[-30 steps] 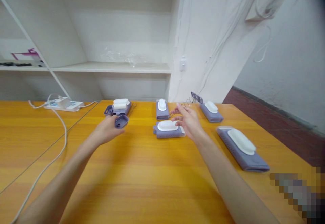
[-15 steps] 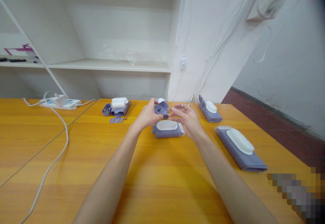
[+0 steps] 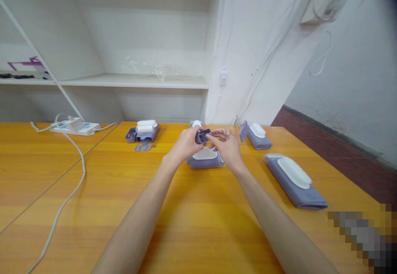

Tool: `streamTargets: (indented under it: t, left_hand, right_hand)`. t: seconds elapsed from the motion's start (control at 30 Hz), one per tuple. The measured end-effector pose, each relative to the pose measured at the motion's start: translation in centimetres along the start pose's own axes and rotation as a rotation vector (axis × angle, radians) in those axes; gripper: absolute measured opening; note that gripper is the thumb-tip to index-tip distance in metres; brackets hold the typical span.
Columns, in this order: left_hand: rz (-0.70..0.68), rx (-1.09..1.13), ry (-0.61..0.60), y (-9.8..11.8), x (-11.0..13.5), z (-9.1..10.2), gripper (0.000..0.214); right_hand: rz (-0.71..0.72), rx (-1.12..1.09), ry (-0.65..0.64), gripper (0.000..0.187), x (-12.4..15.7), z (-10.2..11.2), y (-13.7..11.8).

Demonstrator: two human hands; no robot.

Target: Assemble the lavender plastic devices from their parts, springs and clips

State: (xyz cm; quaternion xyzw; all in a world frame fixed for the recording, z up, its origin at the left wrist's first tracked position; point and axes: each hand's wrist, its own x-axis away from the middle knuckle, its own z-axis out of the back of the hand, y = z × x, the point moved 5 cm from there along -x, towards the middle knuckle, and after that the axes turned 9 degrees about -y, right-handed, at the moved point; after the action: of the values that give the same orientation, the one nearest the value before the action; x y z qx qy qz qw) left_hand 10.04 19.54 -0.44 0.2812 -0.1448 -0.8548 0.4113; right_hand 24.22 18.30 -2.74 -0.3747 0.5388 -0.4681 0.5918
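My left hand is closed around a small purple-grey plastic cup, its open side tipped toward the right. Close beside it, my right hand pinches a thin metal coil spring, and its fingertips reach the cup's rim. The spring's loose coils stretch right toward a flat purple-grey plate; I cannot tell whether they are joined. Below my hands lies a purple-grey case with a white oval pad, partly covered by them. Another piece with a white top shows behind the cup.
Purple-grey cases with white pads lie on the right, one farther back and one nearer. At back left are another case, a loose cup, a flat bracket and a spring. A power strip trails a white cable.
The cup in my left hand has turned and shifted right, its opening now facing my right hand. My right fingers have closed in to its rim. The flat plate by the spring has shifted slightly left.
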Motion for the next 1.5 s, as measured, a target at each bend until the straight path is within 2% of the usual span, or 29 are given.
streamTargets:
  t: [0.2,0.37,0.87,0.97,1.07,1.13,1.2,1.23,1.3,1.4,1.43,1.5]
  left_hand:
    - [-0.021,0.001,0.013,0.1,0.0,-0.2,0.04]
    - [-0.018,0.018,0.012,0.2,0.0,-0.3,0.043]
    - [-0.092,0.023,-0.025,2.3,0.3,0.5,0.037]
    - [0.001,0.147,-0.027,1.1,0.5,0.9,0.034]
    - [0.082,0.421,-0.03,-0.6,0.9,2.1,0.038]
    - [0.098,0.597,-0.043,-1.4,1.3,3.2,0.039]
    - [0.113,0.706,-0.038,-1.9,1.8,4.5,0.04]
    - [0.122,0.733,-0.023,-2.1,2.1,5.2,0.04]
    - [0.147,0.753,0.012,-2.4,2.7,6.6,0.04]
    - [0.203,0.711,0.067,-3.1,3.6,8.1,0.043]
    - [0.223,0.689,0.08,-3.4,3.8,8.5,0.044]
    - [0.249,0.655,0.098,-4.0,4.2,9.0,0.045]
  right_hand:
    - [0.017,-0.005,0.071,0.037,0.1,0.2,0.1]
    - [0.028,-0.006,0.104,0.034,0.2,0.2,-0.3]
    - [-0.007,-0.035,0.057,0.026,0.3,-0.1,-0.4]
    - [0.007,-0.079,0.035,0.032,0.6,-0.4,-0.8]
    - [0.066,-0.118,0.012,0.05,0.8,-0.2,-2.0]
    - [0.133,-0.12,0.044,0.056,0.9,0.7,-2.8]
    - [0.179,-0.034,0.071,0.051,0.7,2.0,-3.0]
    - [0.186,0.051,0.055,0.05,0.5,2.5,-2.7]
    - [0.161,0.281,-0.07,0.057,0.1,3.1,-1.4]
    - [0.066,0.591,-0.389,0.092,0.0,2.5,2.2]
    - [0.042,0.66,-0.469,0.103,0.2,2.2,3.5]
    - [0.029,0.742,-0.557,0.111,0.5,1.6,5.2]
